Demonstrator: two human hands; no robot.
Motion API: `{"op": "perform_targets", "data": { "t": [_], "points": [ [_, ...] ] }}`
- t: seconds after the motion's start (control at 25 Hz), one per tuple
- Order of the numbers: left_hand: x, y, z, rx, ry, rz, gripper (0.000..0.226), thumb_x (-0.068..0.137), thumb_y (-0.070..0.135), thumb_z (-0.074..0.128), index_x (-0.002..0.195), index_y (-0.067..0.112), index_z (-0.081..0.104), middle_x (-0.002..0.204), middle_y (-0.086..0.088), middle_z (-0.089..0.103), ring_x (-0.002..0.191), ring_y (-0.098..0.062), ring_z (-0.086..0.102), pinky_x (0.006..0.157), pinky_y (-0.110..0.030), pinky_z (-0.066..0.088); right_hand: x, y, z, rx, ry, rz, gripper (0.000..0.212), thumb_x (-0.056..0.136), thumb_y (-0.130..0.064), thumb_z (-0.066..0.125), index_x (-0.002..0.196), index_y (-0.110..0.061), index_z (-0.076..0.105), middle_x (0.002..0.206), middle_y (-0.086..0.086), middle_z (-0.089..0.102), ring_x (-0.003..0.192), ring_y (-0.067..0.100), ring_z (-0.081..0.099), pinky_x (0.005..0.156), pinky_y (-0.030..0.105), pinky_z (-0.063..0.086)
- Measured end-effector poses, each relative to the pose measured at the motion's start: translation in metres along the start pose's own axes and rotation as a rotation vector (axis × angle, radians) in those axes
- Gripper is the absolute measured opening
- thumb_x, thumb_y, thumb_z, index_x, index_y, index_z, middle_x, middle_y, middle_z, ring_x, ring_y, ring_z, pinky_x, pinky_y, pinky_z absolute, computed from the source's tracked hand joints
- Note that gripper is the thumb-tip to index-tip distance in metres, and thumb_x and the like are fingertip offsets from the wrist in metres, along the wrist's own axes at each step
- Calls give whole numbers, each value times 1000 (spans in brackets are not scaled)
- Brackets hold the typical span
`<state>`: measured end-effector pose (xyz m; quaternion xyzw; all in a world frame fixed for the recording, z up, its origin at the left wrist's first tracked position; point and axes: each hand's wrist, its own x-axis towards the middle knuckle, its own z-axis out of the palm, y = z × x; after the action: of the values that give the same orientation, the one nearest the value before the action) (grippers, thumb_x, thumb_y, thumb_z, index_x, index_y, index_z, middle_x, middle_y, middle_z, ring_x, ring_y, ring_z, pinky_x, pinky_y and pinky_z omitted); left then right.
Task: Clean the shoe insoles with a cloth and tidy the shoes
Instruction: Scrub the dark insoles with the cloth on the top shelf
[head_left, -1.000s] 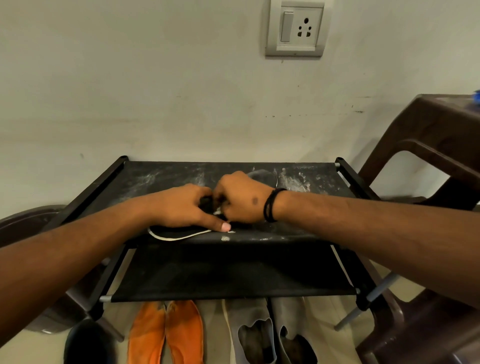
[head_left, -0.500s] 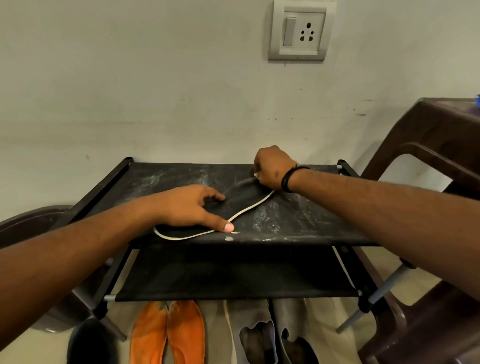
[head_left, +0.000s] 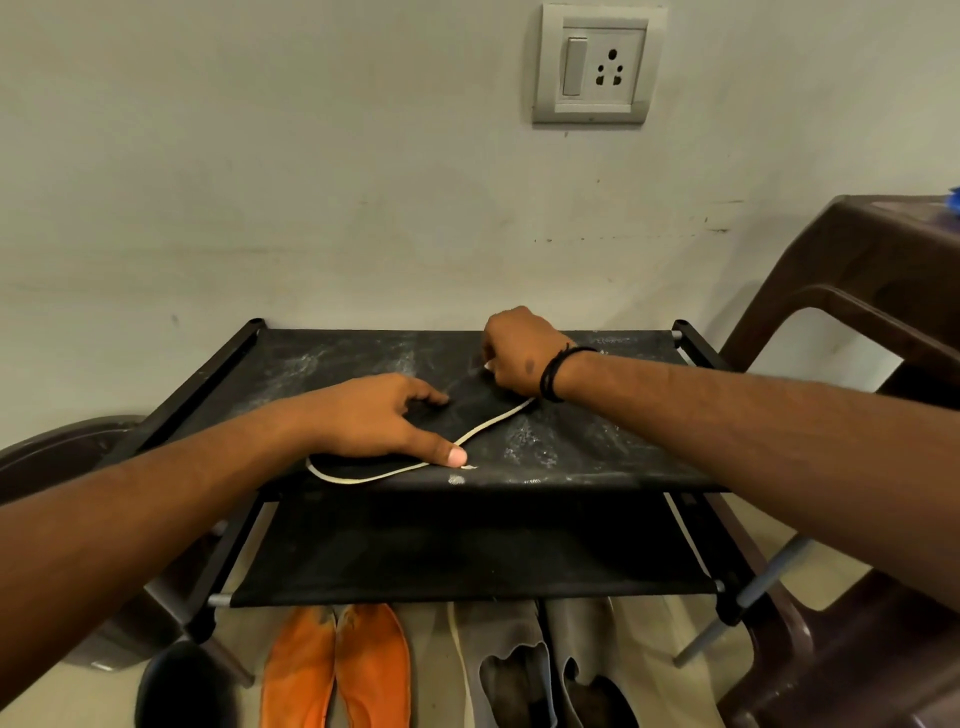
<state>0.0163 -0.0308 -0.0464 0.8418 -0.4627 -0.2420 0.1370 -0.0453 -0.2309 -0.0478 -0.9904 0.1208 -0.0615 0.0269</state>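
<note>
Dusty black shoe rack (head_left: 597, 457) against a pale wall, and a black insole (head_left: 457, 423) with a thin cream edge lies flat on its top shelf. Left hand (head_left: 374, 421) presses the heel end, fingers spread straight. Long axis runs near-left to far-right, where the right hand (head_left: 519, 353) curls around the toe end, pinching it.

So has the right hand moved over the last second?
Yes. The right hand went from beside the left hand toward the wall, up the insole.
</note>
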Motion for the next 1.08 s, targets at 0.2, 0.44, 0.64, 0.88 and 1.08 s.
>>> {"op": "perform_targets", "data": {
  "t": [0.2, 0.44, 0.64, 0.88, 1.08],
  "points": [
    [1, 0, 0, 11, -13, 6, 122, 50, 91, 66, 151, 27, 44, 150, 6, 50, 130, -15, 52, 110, -34, 42, -20, -31, 5, 170, -76, -115, 15, 89, -12, 64, 99, -7, 73, 100, 10, 72, 92, 24, 67, 83, 35, 56],
    [-8, 10, 0, 49, -1, -9, 104, 64, 80, 61, 153, 31, 40, 156, 6, 43, 140, -17, 44, 114, -35, 36, 0, 22, -12, 44, -20, 63, 14, 84, -13, 67, 95, -9, 76, 98, 13, 73, 90, 28, 67, 80, 33, 55],
    [-12, 19, 11, 429, 102, -48, 84, 84, 84, 37, 151, 34, 41, 148, -6, 45, 124, -25, 56, 98, -41, 49, -30, 8, -7, 120, -116, -56, 11, 86, -16, 68, 92, -14, 77, 94, 2, 73, 86, 18, 66, 78, 30, 55],
    [-13, 24, 11, 473, 70, -40, 76, 91, 78, 31, 150, 31, 42, 143, -13, 40, 115, -30, 60, 98, -45, 50, -23, 39, -6, 44, -58, -27, 13, 88, -16, 66, 95, -14, 76, 99, 4, 71, 88, 19, 63, 81, 31, 52],
    [-11, 11, 16, 472, 102, 32, 75, 92, 76, 32, 155, 36, 32, 139, -5, 35, 127, -26, 42, 104, -45, 43, -21, 62, -7, 30, 35, 31, 17, 88, -10, 63, 96, -9, 77, 100, 10, 73, 88, 24, 65, 77, 31, 52]
  ]
}}
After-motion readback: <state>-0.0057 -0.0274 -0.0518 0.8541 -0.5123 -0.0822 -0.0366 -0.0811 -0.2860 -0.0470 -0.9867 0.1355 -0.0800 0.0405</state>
